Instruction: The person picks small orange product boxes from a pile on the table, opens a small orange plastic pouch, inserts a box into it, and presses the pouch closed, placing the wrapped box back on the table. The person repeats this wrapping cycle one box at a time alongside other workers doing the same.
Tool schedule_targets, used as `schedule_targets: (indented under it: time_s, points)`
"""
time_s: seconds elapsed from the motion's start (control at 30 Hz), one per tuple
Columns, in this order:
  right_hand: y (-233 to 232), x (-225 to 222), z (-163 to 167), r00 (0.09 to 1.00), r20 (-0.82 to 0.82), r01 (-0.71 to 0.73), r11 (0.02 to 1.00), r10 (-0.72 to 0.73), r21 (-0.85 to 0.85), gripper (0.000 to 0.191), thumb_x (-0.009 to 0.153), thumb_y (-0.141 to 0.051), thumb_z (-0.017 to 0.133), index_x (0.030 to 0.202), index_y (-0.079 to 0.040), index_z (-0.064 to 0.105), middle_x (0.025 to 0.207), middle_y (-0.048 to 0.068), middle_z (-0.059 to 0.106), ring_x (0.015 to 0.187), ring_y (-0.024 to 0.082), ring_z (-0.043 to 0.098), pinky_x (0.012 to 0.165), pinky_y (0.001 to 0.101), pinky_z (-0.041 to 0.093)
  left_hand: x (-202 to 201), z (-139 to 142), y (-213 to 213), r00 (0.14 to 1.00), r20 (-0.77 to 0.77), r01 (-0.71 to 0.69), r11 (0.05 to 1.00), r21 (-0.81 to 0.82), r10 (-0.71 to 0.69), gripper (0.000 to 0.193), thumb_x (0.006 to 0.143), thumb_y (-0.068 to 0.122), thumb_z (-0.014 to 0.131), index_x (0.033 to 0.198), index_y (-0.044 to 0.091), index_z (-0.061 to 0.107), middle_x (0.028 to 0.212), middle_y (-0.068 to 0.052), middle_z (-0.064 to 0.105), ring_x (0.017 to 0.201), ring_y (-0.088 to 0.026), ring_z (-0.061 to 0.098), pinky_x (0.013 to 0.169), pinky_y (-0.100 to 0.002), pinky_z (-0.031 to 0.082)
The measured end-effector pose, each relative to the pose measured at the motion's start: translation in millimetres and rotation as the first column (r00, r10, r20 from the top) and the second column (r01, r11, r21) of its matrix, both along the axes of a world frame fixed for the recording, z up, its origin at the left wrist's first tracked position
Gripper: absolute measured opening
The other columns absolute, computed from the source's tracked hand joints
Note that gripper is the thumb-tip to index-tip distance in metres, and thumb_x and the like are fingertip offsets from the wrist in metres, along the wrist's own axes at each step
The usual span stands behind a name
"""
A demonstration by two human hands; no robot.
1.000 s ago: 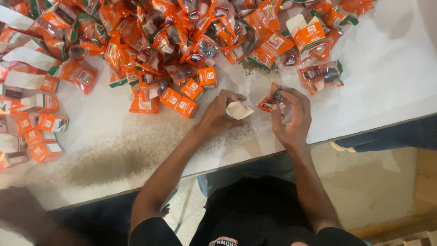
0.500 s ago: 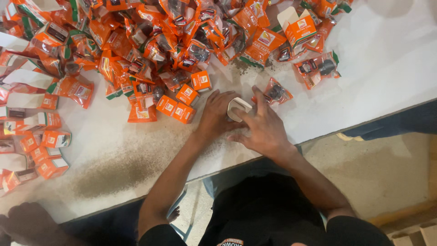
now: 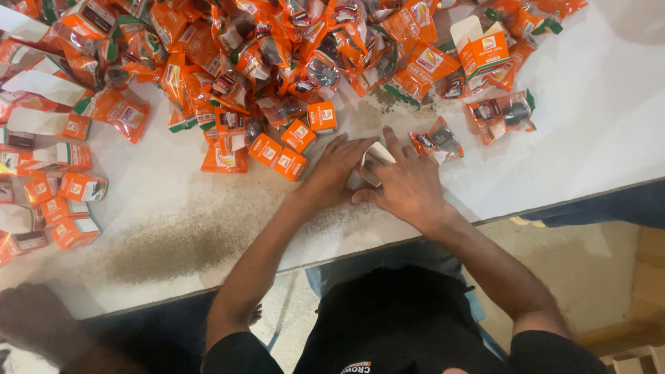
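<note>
Both hands meet at the near middle of the white table (image 3: 609,131), pressed together on a small white carton (image 3: 374,161) that lies on the tabletop between them: the left hand (image 3: 336,170) lies flat against its left side, fingers spread toward the pile, and the right hand (image 3: 409,183) covers its near and right side, so only a white flap and corner show. Just left of the left hand sit four small orange boxes (image 3: 299,135), three in a loose row and one a little beyond, near the fingertips. Just beyond the right hand lies one clear packet (image 3: 436,140) with orange ends and a dark part inside; a second like it (image 3: 502,114) lies well off to the right. One open orange box (image 3: 481,45) with a raised white flap stands at the far right. The far half of the table is heaped with orange packets (image 3: 277,48), too many and too overlapped to count. Along the left edge lie flat, unfolded box blanks (image 3: 52,86) and more small boxes, some cut off by the frame. A dark, gritty smear (image 3: 187,239) marks the table near its front edge. Another person's hand (image 3: 34,322) shows blurred at the lower left.
</note>
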State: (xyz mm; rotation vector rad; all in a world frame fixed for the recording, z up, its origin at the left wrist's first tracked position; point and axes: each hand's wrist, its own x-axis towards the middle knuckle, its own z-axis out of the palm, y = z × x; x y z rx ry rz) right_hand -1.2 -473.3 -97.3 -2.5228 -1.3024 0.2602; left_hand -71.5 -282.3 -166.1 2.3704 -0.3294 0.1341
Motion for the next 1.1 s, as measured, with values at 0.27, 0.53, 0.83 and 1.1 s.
schedule_targets:
  time_s: [0.27,0.53,0.83,1.1]
  points:
    - [-13,13,-12,0.984,0.015,-0.178,0.95,0.18,0.256,0.041,0.078,-0.048,0.079,0.107,-0.02,0.075,0.162,0.024,0.03,0.122,0.043,0.057,0.093,0.054,0.051,-2,5,-3,0.999,0.019,-0.025,1.0,-0.015,0.026,0.104,0.067,0.021,0.092,0.154,0.004,0.039,0.14,-0.014,0.062,0.135,-0.033,0.055,0.124,-0.057,0.028]
    - [1,22,3,0.95,0.135,-0.282,0.959,0.282,-0.016,0.064,0.067,-0.062,0.08,0.105,-0.012,0.071,0.16,0.025,0.029,0.121,0.037,0.057,0.084,0.0527,0.052,1,11,0,1.0,-0.021,-0.022,0.998,-0.054,0.021,0.1,0.075,0.03,0.092,0.154,0.0,0.038,0.133,-0.015,0.063,0.131,-0.033,0.057,0.124,-0.058,0.028]
    - [0,25,2,0.943,0.1,-0.313,0.948,0.318,-0.064,0.055,0.067,-0.055,0.081,0.104,-0.015,0.073,0.161,0.021,0.029,0.124,0.035,0.056,0.087,0.0526,0.052,-1,10,2,0.994,0.093,-0.048,0.997,-0.055,0.053,0.083,0.071,0.026,0.092,0.14,0.0,0.053,0.134,-0.02,0.061,0.129,-0.039,0.055,0.114,-0.047,0.041]
    - [1,33,2,0.918,0.067,-0.39,0.921,0.39,-0.018,0.043,0.074,-0.05,0.081,0.103,-0.018,0.076,0.161,0.022,0.03,0.119,0.036,0.059,0.087,0.0522,0.052,1,2,7,0.998,0.043,-0.054,0.997,-0.056,0.056,0.08,0.069,0.026,0.095,0.137,0.003,0.059,0.121,-0.015,0.064,0.115,-0.037,0.058,0.101,-0.047,0.046]
